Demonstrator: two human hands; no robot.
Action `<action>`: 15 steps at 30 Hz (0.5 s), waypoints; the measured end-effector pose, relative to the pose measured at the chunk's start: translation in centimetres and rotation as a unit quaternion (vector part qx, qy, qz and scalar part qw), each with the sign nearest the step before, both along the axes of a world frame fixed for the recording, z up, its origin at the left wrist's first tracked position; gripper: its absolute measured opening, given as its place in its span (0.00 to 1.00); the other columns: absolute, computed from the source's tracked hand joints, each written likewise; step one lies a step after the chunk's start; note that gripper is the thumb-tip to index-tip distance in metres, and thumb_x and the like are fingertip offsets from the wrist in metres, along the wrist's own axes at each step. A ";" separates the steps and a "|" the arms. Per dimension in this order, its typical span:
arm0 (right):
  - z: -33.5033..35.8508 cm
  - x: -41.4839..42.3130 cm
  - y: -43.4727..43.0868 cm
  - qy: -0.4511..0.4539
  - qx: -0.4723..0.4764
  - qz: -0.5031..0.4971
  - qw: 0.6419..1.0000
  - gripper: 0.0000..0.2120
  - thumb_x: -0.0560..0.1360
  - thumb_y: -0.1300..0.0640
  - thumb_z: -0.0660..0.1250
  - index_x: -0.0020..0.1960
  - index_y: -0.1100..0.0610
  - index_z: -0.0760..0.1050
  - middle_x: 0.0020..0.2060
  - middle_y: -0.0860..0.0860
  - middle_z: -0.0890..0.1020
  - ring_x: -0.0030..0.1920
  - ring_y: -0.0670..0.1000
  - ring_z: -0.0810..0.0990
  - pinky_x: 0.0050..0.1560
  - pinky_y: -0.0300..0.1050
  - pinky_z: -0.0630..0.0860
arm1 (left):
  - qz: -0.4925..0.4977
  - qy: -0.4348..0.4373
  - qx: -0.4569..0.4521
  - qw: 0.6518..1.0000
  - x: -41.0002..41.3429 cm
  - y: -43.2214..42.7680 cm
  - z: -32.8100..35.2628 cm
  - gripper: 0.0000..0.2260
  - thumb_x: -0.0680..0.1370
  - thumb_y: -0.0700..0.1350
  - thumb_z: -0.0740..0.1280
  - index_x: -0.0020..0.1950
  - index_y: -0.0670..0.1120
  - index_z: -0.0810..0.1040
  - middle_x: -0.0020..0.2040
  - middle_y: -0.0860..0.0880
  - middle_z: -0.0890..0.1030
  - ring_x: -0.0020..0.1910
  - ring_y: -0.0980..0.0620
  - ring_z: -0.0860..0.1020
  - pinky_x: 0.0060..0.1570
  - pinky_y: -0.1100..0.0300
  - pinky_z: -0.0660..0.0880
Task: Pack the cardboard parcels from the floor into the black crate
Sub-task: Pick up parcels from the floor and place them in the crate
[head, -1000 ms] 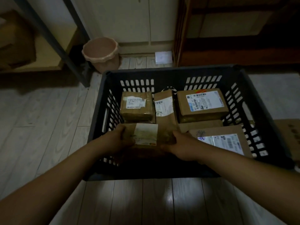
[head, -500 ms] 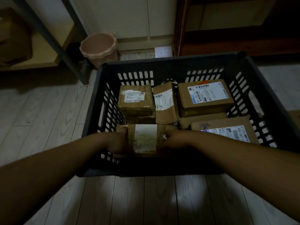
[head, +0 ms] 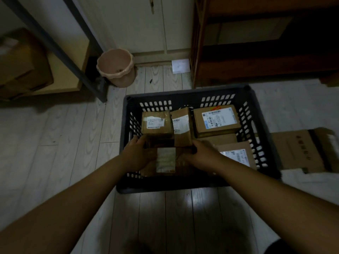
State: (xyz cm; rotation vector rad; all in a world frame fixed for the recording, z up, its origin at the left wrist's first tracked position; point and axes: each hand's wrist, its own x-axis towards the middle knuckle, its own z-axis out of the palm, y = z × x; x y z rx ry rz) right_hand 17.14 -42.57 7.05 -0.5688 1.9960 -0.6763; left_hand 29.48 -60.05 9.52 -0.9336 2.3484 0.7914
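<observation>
**Seating a parcel in the crate's near-left slot**

- Both forearms reach over the near wall of the crate [head: 165,187].
- Left hand [head: 139,154] grips the left end of the parcel [head: 166,159] and right hand [head: 203,154] grips the right end. Fingers curl round the ends, label up.
- The parcel is inside the crate, low in the near-left corner. It's too dark to tell whether it rests on the bottom or hangs just above it.
- The right parcel [head: 236,154] lies flat just beside the right hand.
- Behind the held one is the far-left parcel [head: 157,122], very near or touching.
- The upright parcel [head: 181,125] is wedged between that one and the far-right parcel [head: 216,119].

My read is that this is the set-down step. The crate looks mostly filled, and this slot is the last obvious gap at this level.

Next move:
- Lower it flat and let go of both ends.
- Lift the hands straight up. The fit is tight, so a sideways pull could tip the upright parcel.
- Then look on the floor for more.

A flat carton [head: 300,151] lies on the floor right of the crate. It looks opened, and I can't tell if it counts as a parcel.

Beyond are a bin [head: 116,67] and paper [head: 180,66] by the wall, neither relevant.
</observation>
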 end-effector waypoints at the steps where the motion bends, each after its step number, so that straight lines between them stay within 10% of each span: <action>1: 3.0 0.2 0.3 0.015 -0.013 -0.008 1.000 0.27 0.72 0.44 0.68 0.69 0.45 0.67 0.65 0.49 0.74 0.62 0.53 0.74 0.62 0.52 0.74 | 0.010 0.007 0.000 1.000 0.1 0.7 2.9 0.33 0.76 0.53 0.66 0.76 0.54 0.52 0.73 0.43 0.59 0.70 0.40 0.62 0.68 0.48 0.63; 10: 30.1 3.4 7.0 0.218 -0.014 0.051 0.975 0.36 0.76 0.40 0.61 0.77 0.48 0.48 0.77 0.52 0.50 0.76 0.56 0.51 0.75 0.53 0.52 | 0.042 0.091 -0.014 0.995 1.9 8.4 31.8 0.32 0.76 0.47 0.67 0.76 0.50 0.55 0.73 0.42 0.60 0.70 0.42 0.59 0.69 0.53 0.58; 15: 41.8 3.7 12.9 0.283 0.018 0.050 0.958 0.36 0.75 0.38 0.61 0.77 0.49 0.52 0.76 0.55 0.55 0.75 0.57 0.54 0.74 0.55 0.57 | 0.026 0.125 -0.020 0.992 3.5 12.3 43.3 0.36 0.76 0.52 0.67 0.77 0.50 0.50 0.77 0.42 0.51 0.76 0.42 0.48 0.73 0.46 0.50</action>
